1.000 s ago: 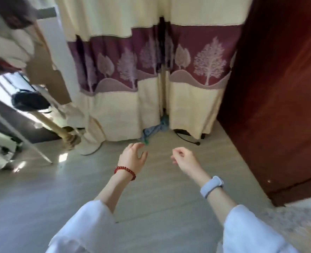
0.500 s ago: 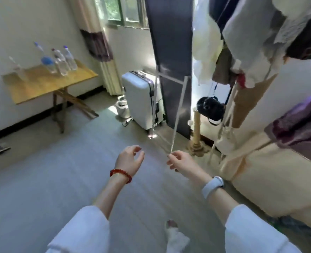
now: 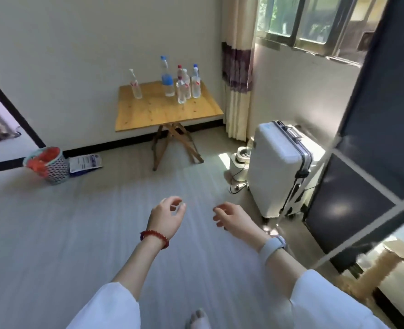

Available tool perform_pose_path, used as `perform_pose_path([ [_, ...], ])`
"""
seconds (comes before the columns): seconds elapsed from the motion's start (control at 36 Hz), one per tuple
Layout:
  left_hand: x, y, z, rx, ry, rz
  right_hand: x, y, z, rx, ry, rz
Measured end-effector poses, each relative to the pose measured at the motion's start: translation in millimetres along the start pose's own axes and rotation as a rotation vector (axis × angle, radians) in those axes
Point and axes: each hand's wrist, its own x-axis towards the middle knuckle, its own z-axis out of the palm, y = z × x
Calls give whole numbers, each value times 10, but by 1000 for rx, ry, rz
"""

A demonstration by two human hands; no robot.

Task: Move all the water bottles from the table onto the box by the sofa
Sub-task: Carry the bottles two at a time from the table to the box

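The water bottles (image 3: 183,83), five as far as can be made out, all stand on the worktop (image 3: 165,110), well beyond the fingers, so nothing looks moved yet. Left hand (image 3: 166,216) and right hand (image 3: 235,219) hang empty, fingers loosely curled. Open floor (image 3: 89,233) lies ahead; a suitcase (image 3: 279,167) stands to the right.
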Motion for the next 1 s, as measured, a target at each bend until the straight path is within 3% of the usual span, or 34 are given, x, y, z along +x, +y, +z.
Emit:
perform_pose_path([
  [0.19, 1815, -370, -149, -23, 96, -66, 1864, -420, -56, -13, -40, -3],
  [0.39, 3731, -252, -315, -34, 124, -28, 3510, -1063, -453, -15, 21, 0],
  [0.69, 6333, -337, 227, -57, 91, 5, 5940, -1270, -1086, -38, 153, -32],
  [1.0, 8822, -263, 546, -68, 99, -81, 8532, -1757, -1561, -17, 120, -9],
])
